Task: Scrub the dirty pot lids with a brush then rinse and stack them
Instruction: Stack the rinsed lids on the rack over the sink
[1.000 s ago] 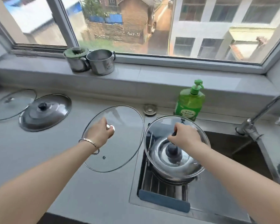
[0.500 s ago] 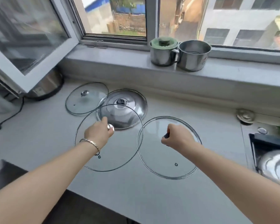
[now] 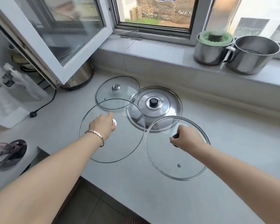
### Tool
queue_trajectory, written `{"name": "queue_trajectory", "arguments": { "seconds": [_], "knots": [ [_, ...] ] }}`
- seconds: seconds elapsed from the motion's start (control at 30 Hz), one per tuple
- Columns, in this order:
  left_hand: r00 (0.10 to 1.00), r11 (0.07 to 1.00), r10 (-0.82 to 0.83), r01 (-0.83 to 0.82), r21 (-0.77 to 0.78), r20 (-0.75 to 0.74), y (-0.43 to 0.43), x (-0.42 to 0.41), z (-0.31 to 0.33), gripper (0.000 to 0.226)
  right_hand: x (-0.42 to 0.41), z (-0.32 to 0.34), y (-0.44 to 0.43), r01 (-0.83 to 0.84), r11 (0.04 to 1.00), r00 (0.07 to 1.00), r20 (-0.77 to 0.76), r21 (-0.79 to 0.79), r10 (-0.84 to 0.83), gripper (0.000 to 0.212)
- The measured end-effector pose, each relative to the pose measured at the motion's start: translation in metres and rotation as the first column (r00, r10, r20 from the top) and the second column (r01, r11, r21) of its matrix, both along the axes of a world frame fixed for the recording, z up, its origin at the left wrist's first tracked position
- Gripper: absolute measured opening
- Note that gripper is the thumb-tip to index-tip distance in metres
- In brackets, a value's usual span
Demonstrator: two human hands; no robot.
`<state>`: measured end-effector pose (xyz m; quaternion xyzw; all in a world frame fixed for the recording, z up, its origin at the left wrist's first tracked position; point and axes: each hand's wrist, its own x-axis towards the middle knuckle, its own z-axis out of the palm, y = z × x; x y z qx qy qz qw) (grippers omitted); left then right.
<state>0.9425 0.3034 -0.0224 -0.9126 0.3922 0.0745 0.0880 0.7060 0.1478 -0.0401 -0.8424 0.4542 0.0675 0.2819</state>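
Bright daylight comes in through the window (image 3: pixel 153 13) at the top, and the panes on the right wash out almost white. The pale surface (image 3: pixel 233 130) is evenly lit, with only faint, soft shadows. Highlights glint on the steel pots (image 3: pixel 252 57) and the metal lid (image 3: pixel 166 110). The wide lens bends the window frame, and the left edge is smeared and out of focus.

Left grip (image 3: pixel 102 125) holds a silver-knobbed glass lid (image 3: pixel 120 147), right grip (image 3: pixel 189 139) a black-knobbed glass lid (image 3: pixel 168 162), both overlapping the steel lid (image 3: pixel 165 101)
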Motion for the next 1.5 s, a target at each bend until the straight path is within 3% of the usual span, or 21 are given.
{"name": "queue_trajectory", "arguments": {
  "seconds": [0.43, 0.63, 1.13, 1.33, 1.43, 1.5],
  "knots": [
    [0.977, 0.955, -0.164, 0.192, 0.227, -0.137, -0.027, 0.098, -0.058, 0.032, 0.060, -0.012, 0.012, 0.173, 0.985, 0.979, -0.110, -0.017, -0.174, 0.017],
    [0.952, 0.922, -0.262, 0.295, 0.253, -0.156, -0.028, 0.132, -0.076, 0.035, 0.093, -0.022, 0.030, 0.271, 0.962, 0.954, -0.129, 0.000, -0.269, 0.017],
    [0.933, 0.924, -0.295, 0.333, 0.185, -0.207, -0.016, 0.158, -0.086, 0.030, 0.161, -0.069, 0.083, 0.528, 0.834, 0.842, 0.026, 0.159, -0.538, 0.033],
    [0.950, 0.937, -0.257, 0.289, 0.197, -0.175, -0.016, 0.148, -0.079, 0.030, 0.158, -0.068, 0.082, 0.470, 0.852, 0.880, -0.054, 0.230, -0.471, 0.054],
    [0.927, 0.912, -0.360, 0.373, 0.168, -0.102, -0.026, 0.131, -0.071, 0.037, 0.149, -0.061, 0.076, 0.444, 0.856, 0.895, -0.075, 0.263, -0.441, 0.063],
    [0.888, 0.894, -0.428, 0.443, 0.064, -0.170, -0.040, 0.115, -0.065, 0.040, 0.138, -0.054, 0.068, 0.443, 0.863, 0.896, -0.089, 0.243, -0.435, 0.057]
  ]
}}
